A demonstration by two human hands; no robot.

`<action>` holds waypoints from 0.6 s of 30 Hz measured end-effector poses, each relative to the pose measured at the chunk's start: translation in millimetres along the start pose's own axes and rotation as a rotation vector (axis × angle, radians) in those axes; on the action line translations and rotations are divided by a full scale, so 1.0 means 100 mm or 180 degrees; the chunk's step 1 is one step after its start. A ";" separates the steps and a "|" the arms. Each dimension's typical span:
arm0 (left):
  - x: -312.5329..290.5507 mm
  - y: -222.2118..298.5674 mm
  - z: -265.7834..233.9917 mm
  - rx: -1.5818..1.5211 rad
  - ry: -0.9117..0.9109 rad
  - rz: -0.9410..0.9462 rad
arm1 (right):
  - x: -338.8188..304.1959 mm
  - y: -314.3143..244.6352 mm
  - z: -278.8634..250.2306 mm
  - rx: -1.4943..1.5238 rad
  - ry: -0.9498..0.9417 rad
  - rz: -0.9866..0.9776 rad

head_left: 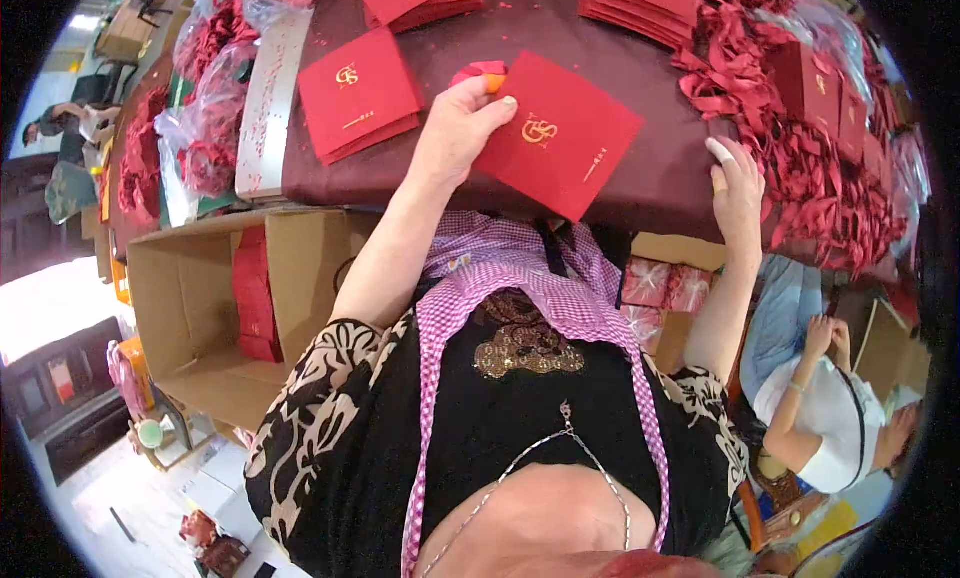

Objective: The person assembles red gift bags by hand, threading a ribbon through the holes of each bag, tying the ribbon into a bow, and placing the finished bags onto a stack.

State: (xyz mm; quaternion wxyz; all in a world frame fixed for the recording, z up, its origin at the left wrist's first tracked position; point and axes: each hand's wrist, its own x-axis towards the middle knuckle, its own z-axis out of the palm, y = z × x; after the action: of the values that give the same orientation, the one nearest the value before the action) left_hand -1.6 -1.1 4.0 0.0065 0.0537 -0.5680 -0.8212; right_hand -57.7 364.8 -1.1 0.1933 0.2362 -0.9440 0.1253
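My left hand (455, 133) grips the left edge of a flat red square sleeve (575, 163) with a gold emblem, its thumb on top. A small red and orange piece (485, 76) shows at its fingertips; I cannot tell what it is. My right hand (738, 193) is held apart from the sleeve, fingers stretched out at the edge of a heap of dark red ribbons (735, 88). White and tan wraps cover parts of its fingers. Left of my left hand lies a small stack of matching red sleeves (360, 98).
More red stacks (640, 8) lie along the far side of the dark tablecloth (520, 23). A metal bar (272, 103) and bagged ribbons (215, 118) are at left. Below stands an open cardboard box (190, 318) with red packs inside. Another person (820, 418) sits at lower right.
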 end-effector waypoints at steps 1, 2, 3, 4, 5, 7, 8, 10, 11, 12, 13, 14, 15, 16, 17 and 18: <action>-0.01 -0.01 0.01 0.0020 0.0049 0.0035 | -0.01 0.02 0.05 0.0031 -0.0004 -0.0035; -0.01 -0.01 0.00 0.0086 0.0025 -0.0031 | -0.03 0.05 0.12 0.0138 -0.0056 0.0071; -0.01 -0.01 0.00 0.0091 0.0049 -0.0026 | -0.05 0.09 0.17 0.0232 -0.0109 0.0190; -0.02 -0.01 0.02 0.0039 0.0112 0.0041 | -0.06 0.13 0.22 0.0219 0.0014 0.0139; -0.03 0.00 0.03 -0.0013 0.0172 0.0106 | -0.06 0.15 0.25 0.0232 0.0009 0.0128; -0.04 0.01 0.02 0.0068 0.0189 0.0143 | -0.03 0.14 0.29 -0.0003 0.0142 0.0321; -0.04 0.01 0.02 0.0137 0.0189 0.0178 | 0.01 0.10 0.31 -0.0130 0.0286 0.0243; -0.05 0.03 0.01 0.0293 0.0180 0.0150 | 0.07 0.10 0.38 0.0209 0.0385 0.0277; -0.05 0.04 0.01 0.0440 0.0167 0.0125 | 0.11 0.10 0.41 0.0540 0.0484 0.0306; -0.05 0.04 0.02 0.0462 0.0177 0.0127 | 0.18 0.02 0.45 0.0899 0.0705 0.0241; -0.06 0.03 0.02 0.0576 0.0261 0.0170 | 0.28 -0.20 0.39 0.1202 0.0769 0.0333; -0.07 0.03 0.03 0.0687 0.0334 0.0213 | 0.37 -0.43 0.33 0.1497 0.0837 0.0432; -0.07 0.02 0.03 0.0685 0.0318 0.0208 | 0.42 -0.54 0.34 0.1613 0.0805 0.0306; -0.06 0.00 0.04 0.0840 0.0322 0.0238 | 0.48 -0.73 0.32 0.1921 0.0756 0.0340; -0.06 -0.02 0.04 0.1007 0.0353 0.0279 | 0.54 -0.93 0.30 0.2267 0.0684 0.0357; -0.06 -0.02 0.06 0.1020 0.0346 0.0275 | 0.59 -1.00 0.40 0.2484 0.0677 0.0089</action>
State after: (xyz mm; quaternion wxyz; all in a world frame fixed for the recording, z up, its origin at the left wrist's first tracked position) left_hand 3.6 5.3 4.6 0.0638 0.0739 -0.6922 -0.7150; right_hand -68.5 243.0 2.9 0.1839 0.2647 -0.8034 0.5007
